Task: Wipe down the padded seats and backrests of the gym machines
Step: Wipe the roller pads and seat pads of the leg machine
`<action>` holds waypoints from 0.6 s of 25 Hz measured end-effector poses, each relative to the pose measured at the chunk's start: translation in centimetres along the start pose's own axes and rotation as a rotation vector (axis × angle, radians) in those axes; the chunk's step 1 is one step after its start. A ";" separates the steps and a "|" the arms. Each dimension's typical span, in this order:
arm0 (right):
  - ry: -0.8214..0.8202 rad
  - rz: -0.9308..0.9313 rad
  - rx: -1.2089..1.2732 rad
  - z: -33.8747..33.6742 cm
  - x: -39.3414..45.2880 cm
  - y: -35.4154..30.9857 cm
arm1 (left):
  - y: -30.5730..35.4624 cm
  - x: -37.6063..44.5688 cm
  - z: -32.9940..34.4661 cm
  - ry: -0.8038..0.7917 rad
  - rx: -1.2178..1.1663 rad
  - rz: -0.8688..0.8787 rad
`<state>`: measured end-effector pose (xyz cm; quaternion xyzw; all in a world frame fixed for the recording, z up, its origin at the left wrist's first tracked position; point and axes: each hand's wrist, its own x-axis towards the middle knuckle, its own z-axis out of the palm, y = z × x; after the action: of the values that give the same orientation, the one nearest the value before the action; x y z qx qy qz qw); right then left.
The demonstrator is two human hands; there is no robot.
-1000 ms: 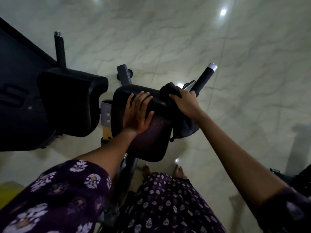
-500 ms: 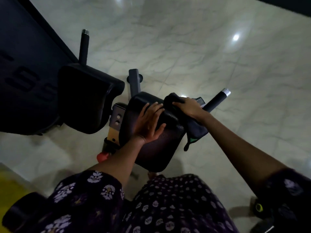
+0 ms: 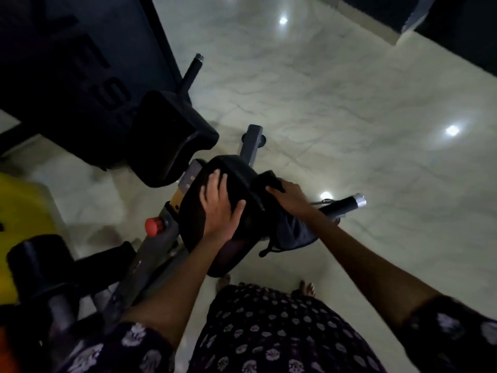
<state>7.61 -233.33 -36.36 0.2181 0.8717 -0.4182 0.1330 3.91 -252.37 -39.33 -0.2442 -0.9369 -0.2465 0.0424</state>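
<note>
A black padded arm rest [image 3: 236, 173] on a grey machine frame fills the middle of the view. My left hand [image 3: 219, 208] lies flat on top of it with fingers spread. My right hand [image 3: 289, 197] grips a dark cloth [image 3: 291, 232] and presses it against the pad's right side; the cloth's loose end hangs below my wrist. A second black pad [image 3: 172, 141] stands to the left, apart from both hands.
A grip handle with a silver cap [image 3: 349, 201] sticks out right of the pad, another handle [image 3: 192, 71] rises behind the left pad. A red knob [image 3: 153, 226] sits on the frame. A dark panel [image 3: 80, 63] stands at left, something yellow [image 3: 21, 211] at the left edge. Marble floor [image 3: 349, 103] spreads right.
The view has swung so the machine sits lower and more upright in frame. My right hand with the cloth has slid slightly down the pad's right edge; my left hand stays on the pad.
</note>
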 end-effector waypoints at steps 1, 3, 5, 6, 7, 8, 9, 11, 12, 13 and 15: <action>-0.011 -0.032 -0.001 0.3 0.1 0.0 | 1.7 -1.7 0.5 0.061 -0.039 -0.223; 0.000 -0.091 0.020 0.5 -1.8 1.0 | 5.0 -3.2 1.1 0.086 -0.185 -0.555; 0.012 -0.166 0.008 0.2 -4.5 2.7 | 7.7 -3.0 1.6 0.106 -0.322 -0.778; 0.020 -0.195 0.004 0.0 -5.5 3.2 | 8.6 -2.8 1.7 0.135 -0.344 -0.846; 0.026 -0.214 0.002 -0.3 -5.4 3.1 | 9.1 -2.6 1.8 0.169 -0.333 -0.879; 0.026 -0.223 0.002 -0.6 -4.5 2.4 | 9.3 -2.5 1.9 0.204 -0.309 -0.893; 0.004 -0.209 -0.004 -0.7 -3.1 1.5 | 9.4 -2.5 2.1 0.233 -0.290 -0.895; -0.042 -0.157 -0.016 -0.3 0.2 -0.3 | 9.3 -2.7 2.3 0.262 -0.270 -0.880; -0.057 -0.134 -0.011 -0.2 1.9 -1.3 | 9.2 -2.7 2.3 0.278 -0.265 -0.876; -0.064 -0.109 0.000 0.0 3.6 -2.2 | 9.1 -2.8 2.4 0.298 -0.266 -0.868; -0.059 -0.128 0.012 0.3 6.1 -4.3 | 9.2 -2.9 2.6 0.338 -0.272 -0.852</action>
<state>0.19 -234.32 -36.16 0.1503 0.8769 -0.4375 0.1303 10.94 -245.44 -38.13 0.2016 -0.8929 -0.3984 0.0571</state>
